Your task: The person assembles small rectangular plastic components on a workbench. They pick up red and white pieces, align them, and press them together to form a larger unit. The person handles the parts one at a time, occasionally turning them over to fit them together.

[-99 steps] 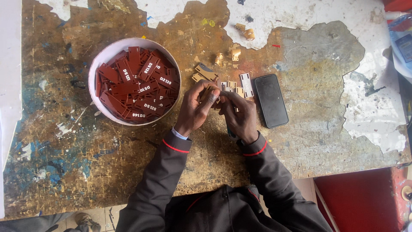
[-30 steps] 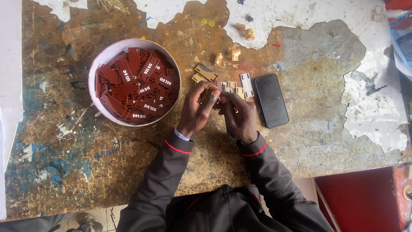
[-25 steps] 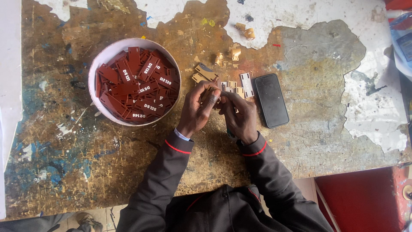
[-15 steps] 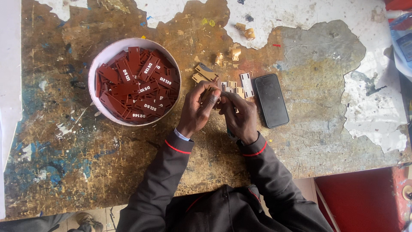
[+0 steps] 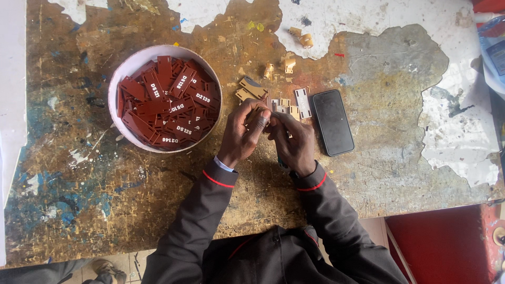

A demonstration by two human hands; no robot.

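My left hand (image 5: 243, 135) and my right hand (image 5: 295, 142) meet over a worn, paint-stained wooden table (image 5: 105, 200). Both pinch a small tan piece (image 5: 266, 117) between their fingertips; the fingers hide most of it. Just beyond the hands lie several small tan and white pieces (image 5: 284, 104). A round white bowl (image 5: 118, 89) full of dark red tags with white lettering (image 5: 173, 102) stands to the left of my left hand.
A black phone (image 5: 332, 122) lies face up right of the hands. More tan bits (image 5: 288, 64) are scattered farther back. A red box (image 5: 447, 247) sits below the table's front edge at right. A blue and white packet (image 5: 493, 52) lies at the right edge.
The hands stay together in the same spot; only the fingers shift slightly on the small piece. The bowl and phone have not moved.
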